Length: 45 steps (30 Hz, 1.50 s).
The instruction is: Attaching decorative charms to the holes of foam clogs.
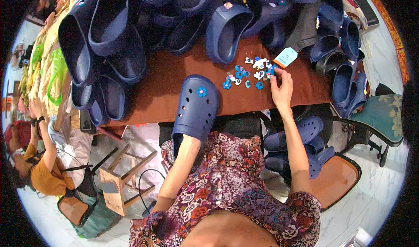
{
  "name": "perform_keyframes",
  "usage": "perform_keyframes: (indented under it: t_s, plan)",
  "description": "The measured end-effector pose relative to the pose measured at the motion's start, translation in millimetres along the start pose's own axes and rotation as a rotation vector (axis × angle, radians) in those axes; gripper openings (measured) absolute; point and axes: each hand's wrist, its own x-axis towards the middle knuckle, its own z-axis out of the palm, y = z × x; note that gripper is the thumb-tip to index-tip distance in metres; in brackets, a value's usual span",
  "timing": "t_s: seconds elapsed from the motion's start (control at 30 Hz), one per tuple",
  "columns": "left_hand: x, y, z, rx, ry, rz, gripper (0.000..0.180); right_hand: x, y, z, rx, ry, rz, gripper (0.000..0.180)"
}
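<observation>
My left hand [190, 144] is pushed into a navy blue clog [195, 103] and holds it up at the table's front edge; the fingers are hidden inside. The clog's toe points away from me, and a blue flower charm [201, 91] with a pink centre sits in one of its holes. At the right of a loose pile of small blue, white and black shoe charms [239, 74], my right hand [283, 89] reaches down with fingers bent together. Its fingertips are beside a blue charm [272, 69]; whatever they pinch is too small to make out.
Many navy clogs [227, 33] crowd the back and both sides of the brown-covered table [152, 87]. A white and orange tag [286, 57] lies behind the charms. More clogs [293, 135] are below at right, near chairs. At left are a wooden stool [124, 177] and another person [48, 173].
</observation>
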Motion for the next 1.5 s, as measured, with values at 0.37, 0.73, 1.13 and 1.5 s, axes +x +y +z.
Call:
perform_keyframes:
  t_s: [0.37, 0.73, 1.13, 1.5]
  plan:
    - [2.2, -10.1, -1.7, 0.053, 0.119, 0.097, 0.036, 5.9, -0.9, 0.0, 0.018, 0.011, -0.020, 0.021]
    - [1.4, -17.5, -10.2, 0.079, 0.160, 0.132, 0.037, -43.7, -110.6, 3.9, 0.581, -0.328, -0.011, 0.016]
    - [-10.3, -13.3, -10.8, -0.346, 0.072, 0.101, 0.040, -54.6, -155.7, 27.1, 0.727, -0.506, 0.061, 0.016]
    - [-25.2, 2.1, 12.7, -0.224, 0.255, 0.062, 0.049, -42.8, -144.6, 35.3, 0.869, -0.663, 0.236, 0.020]
